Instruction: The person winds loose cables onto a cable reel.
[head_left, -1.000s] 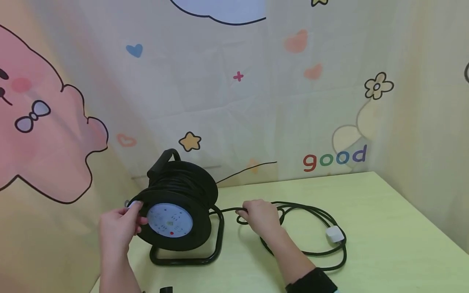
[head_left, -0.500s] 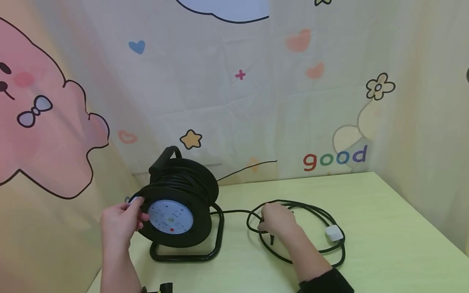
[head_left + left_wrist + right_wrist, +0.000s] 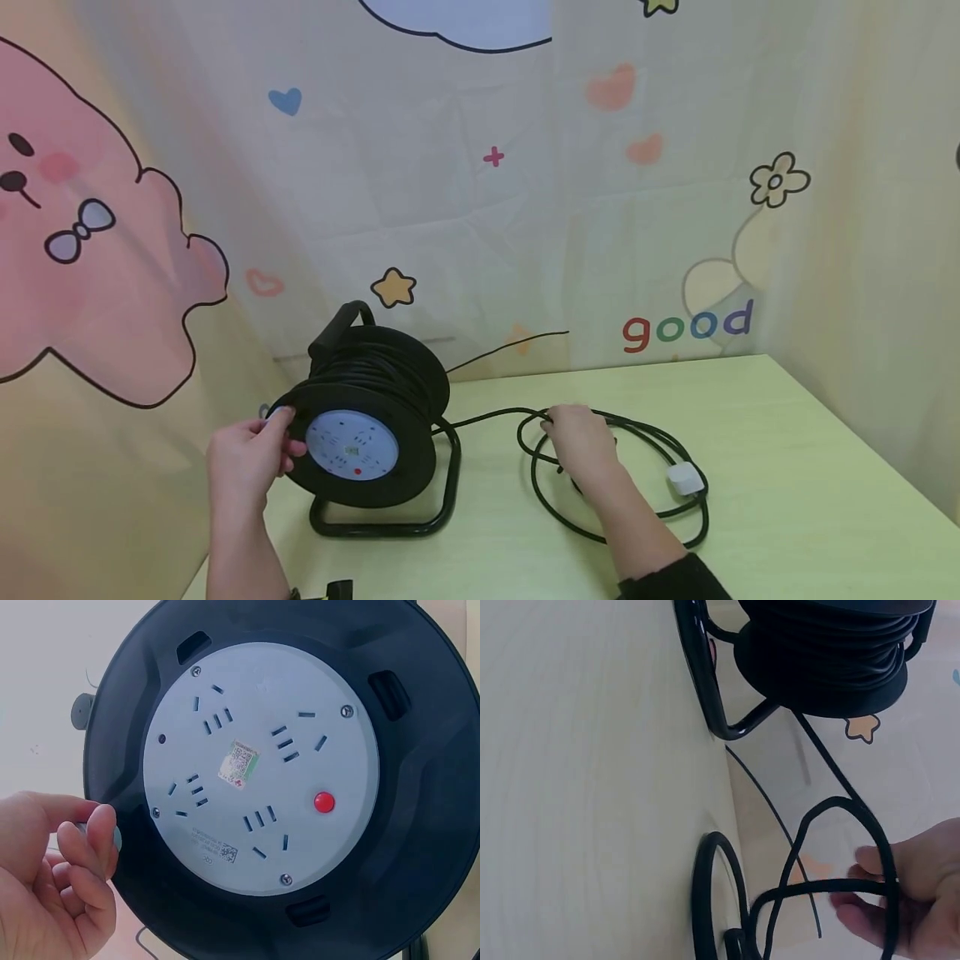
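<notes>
A black cable reel point(image 3: 352, 417) stands on its tubular frame at the table's left, with a pale socket panel point(image 3: 259, 769) bearing a red button on its face. My left hand point(image 3: 247, 458) pinches a small grey knob point(image 3: 117, 838) at the left edge of the reel's disc. Black cable point(image 3: 491, 416) runs from the drum to my right hand point(image 3: 581, 446), whose fingers hold it above the loose loops. In the right wrist view, the cable crosses in front of the curled fingers point(image 3: 855, 911), so the exact grip is partly hidden.
Loose cable loops point(image 3: 660, 437) lie on the pale table point(image 3: 810, 467) to the right, with a white plug-like block point(image 3: 685, 478) on them. A printed curtain point(image 3: 525, 233) hangs close behind the table. The reel's carrying handle point(image 3: 337, 329) sticks up.
My right hand has gone right from beside the reel to the loops, then slightly up and away. The cable between reel and hand now slopes upward. The left hand stays at the knob.
</notes>
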